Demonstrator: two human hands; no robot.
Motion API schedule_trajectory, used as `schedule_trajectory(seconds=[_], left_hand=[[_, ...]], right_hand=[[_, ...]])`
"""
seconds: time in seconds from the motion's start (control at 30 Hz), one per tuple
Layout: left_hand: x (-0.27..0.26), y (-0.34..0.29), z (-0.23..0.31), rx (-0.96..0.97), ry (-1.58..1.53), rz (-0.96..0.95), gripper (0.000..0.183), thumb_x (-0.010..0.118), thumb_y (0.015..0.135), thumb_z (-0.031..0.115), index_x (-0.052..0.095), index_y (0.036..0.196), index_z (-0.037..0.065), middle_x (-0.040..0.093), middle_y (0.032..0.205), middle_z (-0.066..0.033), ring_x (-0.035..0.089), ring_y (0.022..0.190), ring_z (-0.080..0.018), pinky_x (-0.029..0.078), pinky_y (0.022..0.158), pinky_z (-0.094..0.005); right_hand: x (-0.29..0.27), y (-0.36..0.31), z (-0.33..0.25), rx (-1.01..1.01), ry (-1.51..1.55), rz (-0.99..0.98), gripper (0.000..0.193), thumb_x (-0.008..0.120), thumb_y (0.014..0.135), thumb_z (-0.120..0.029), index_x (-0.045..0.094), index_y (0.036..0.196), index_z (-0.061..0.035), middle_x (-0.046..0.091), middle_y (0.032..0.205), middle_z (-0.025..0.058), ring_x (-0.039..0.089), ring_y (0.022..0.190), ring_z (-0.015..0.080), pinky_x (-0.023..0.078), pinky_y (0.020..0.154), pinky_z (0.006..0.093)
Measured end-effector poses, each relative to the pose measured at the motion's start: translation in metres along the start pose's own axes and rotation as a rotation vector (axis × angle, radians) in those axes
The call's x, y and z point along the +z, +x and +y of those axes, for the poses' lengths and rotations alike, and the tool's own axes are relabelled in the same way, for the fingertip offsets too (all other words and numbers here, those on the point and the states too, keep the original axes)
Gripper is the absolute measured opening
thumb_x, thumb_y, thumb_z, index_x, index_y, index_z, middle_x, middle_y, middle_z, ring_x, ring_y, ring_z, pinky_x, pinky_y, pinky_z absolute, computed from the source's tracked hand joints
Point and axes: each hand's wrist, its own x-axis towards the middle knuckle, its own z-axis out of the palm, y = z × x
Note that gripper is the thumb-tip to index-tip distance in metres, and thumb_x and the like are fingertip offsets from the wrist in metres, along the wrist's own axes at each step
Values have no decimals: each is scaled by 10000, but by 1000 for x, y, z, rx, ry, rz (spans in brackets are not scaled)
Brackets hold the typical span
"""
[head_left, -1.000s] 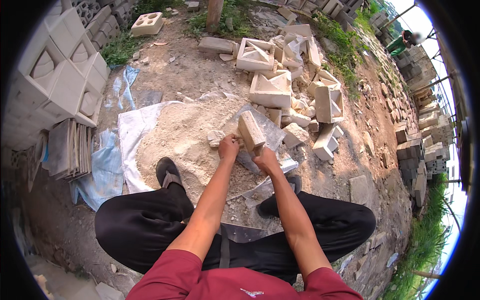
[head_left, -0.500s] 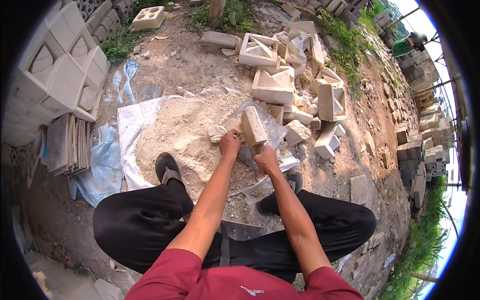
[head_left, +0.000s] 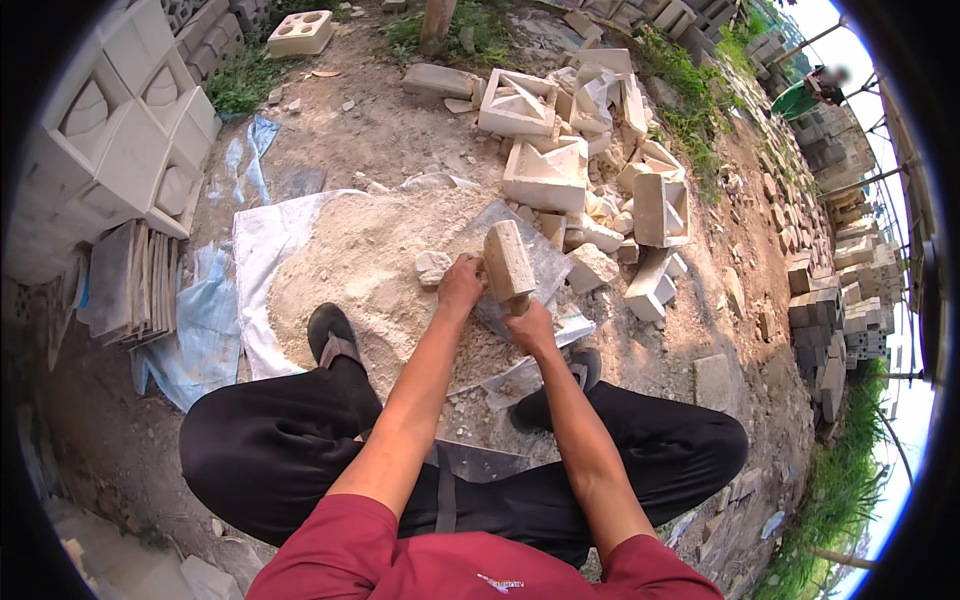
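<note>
My right hand [head_left: 531, 328] is wrapped round the short handle of a mallet with a blocky, dust-pale wooden head [head_left: 509, 260]. The head is over the grey slab [head_left: 545, 262] and hides part of it. Just left of the mallet, my left hand [head_left: 461, 284] is closed with its fingers bent down; what they grip is hidden. A pale broken lump [head_left: 432, 266] lies beside my left hand on a heap of cream-coloured crushed grit [head_left: 350, 250]. White sheeting [head_left: 262, 240] is under the heap.
Broken cream blocks [head_left: 548, 172] are piled beyond the slab to the right. Patterned blocks [head_left: 120, 130] are stacked at left, above leaning thin boards [head_left: 130, 285] and blue sheeting [head_left: 205, 320]. My feet flank the grit. A person in green [head_left: 797, 100] is far right, near stacked grey blocks.
The mallet and both hands stay almost in the same place. The view has shifted slightly. The far person in green has changed posture.
</note>
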Motion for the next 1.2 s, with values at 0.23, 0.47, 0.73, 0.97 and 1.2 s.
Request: schedule_trajectory(seconds=[0.23,0.47,0.73,0.97,1.2], left_hand=[[-2,-8,6,-196,133,8,295,626,855,216,532,1086,59,609,1056,-177,625,985,-355,506,841,-459],[1,-2,6,-252,14,84,228,616,852,199,563,988,23,631,986,-181,625,942,-371,498,810,-461],[5,8,19,-210,-177,294,233,646,833,203,588,970,24,664,920,-166,643,887,-351,499,774,-438],[13,15,4,-178,-292,255,250,703,806,209,640,976,37,705,852,-134,676,766,-291,523,715,-373],[21,16,5,-22,-19,30,283,677,806,243,671,1035,76,692,950,-115,640,923,-307,502,811,-408]], right_hand=[[0,-10,-7,140,191,96,522,735,663,-311,643,1024,54,684,964,262,670,943,382,527,831,415],[3,-13,3,118,174,92,522,729,664,-319,656,1014,61,690,943,258,677,923,378,532,817,414],[22,-26,3,174,90,139,529,721,674,-334,661,955,110,662,927,319,663,920,415,522,818,448],[37,-22,-4,92,259,146,526,722,667,-322,652,1010,71,682,935,272,662,919,413,515,835,432],[7,-9,22,200,331,265,515,724,670,-303,638,960,114,692,869,245,688,823,350,527,756,393]])
